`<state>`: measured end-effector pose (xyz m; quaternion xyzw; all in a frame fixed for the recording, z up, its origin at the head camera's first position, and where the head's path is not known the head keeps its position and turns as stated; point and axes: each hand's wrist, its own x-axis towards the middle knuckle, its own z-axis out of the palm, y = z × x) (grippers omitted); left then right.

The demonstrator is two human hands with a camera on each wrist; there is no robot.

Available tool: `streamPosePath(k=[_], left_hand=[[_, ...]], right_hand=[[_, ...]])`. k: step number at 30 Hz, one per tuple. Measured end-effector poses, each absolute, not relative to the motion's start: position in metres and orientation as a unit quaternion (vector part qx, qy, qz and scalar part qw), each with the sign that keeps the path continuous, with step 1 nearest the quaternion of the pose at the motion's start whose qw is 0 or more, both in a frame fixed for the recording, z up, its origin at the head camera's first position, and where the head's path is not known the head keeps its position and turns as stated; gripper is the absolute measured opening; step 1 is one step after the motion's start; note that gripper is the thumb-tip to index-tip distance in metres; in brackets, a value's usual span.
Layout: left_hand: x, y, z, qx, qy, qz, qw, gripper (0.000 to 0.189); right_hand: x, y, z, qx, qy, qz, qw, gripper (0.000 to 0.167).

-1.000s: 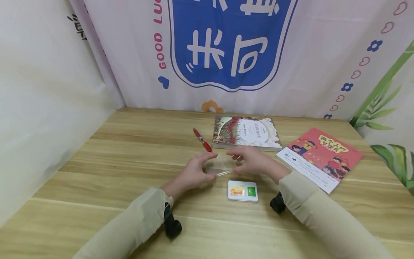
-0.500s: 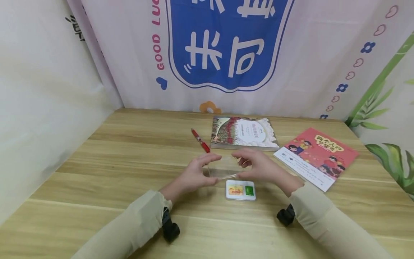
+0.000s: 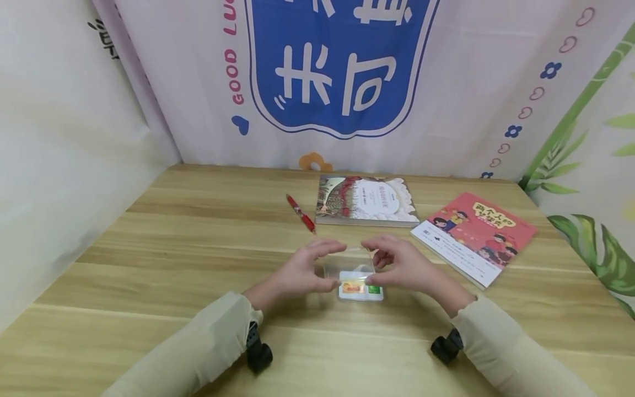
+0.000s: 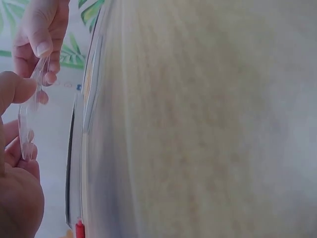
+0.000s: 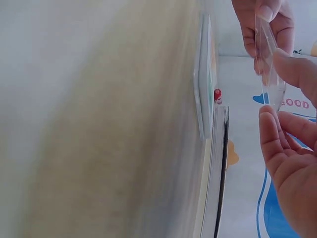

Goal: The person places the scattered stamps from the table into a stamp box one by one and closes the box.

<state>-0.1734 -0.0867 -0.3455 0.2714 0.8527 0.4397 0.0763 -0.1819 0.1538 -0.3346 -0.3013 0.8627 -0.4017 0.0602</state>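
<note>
Between my two hands is a clear plastic cover [image 3: 347,264], a thin see-through rectangle with a shallow rim. My left hand [image 3: 297,271] pinches one end with thumb and fingers. The other end is pinched by my right hand [image 3: 408,268]. In the right wrist view the cover [image 5: 266,59] is raised above the table. Below it lies a flat white card-like case [image 3: 361,295] with a yellow-orange picture and a green square on top; the cover overlaps its far part in the head view. Seen edge-on in the right wrist view, the case [image 5: 203,79] rests on the table.
A red pen [image 3: 300,213] lies beyond my left hand. Behind the hands is a picture book [image 3: 364,201], and a red-and-white booklet [image 3: 476,237] lies to the right. The wooden table [image 3: 163,264] ends at a printed curtain [image 3: 198,110].
Both hands have carried the clear cover nearer to me, from beyond the white case to partly over it. The case and the books have stayed on the table; the head view has shifted slightly.
</note>
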Motion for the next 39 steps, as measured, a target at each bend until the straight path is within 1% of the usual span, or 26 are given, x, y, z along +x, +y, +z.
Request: streamPosePath(k=[7,12,16,23,32,39], left_hand=[[-0.172,-0.084,-0.346,0.299,0.852,0.419,0.098,0.069],[-0.171,-0.082,-0.346,0.306,0.853,0.407,0.117,0.069],[-0.17,-0.079,-0.347,0.305,0.855,0.398,0.132,0.069],[-0.169,-0.074,-0.351,0.308,0.863,0.374,0.145,0.069],[-0.173,-0.067,-0.359,0.306,0.871,0.346,0.166,0.066],[-0.175,-0.065,-0.363,0.312,0.873,0.339,0.163,0.066]], right_hand=[[-0.172,0.157,-0.338,-0.281,0.855,-0.427,0.085,0.068],[-0.168,0.16,-0.342,-0.261,0.866,-0.416,0.092,0.07],[-0.163,0.161,-0.346,-0.251,0.87,-0.413,0.093,0.068],[-0.158,0.162,-0.352,-0.216,0.875,-0.42,0.103,0.066],[-0.157,0.165,-0.359,-0.201,0.885,-0.406,0.109,0.069],[-0.155,0.165,-0.36,-0.187,0.887,-0.406,0.118,0.069]])
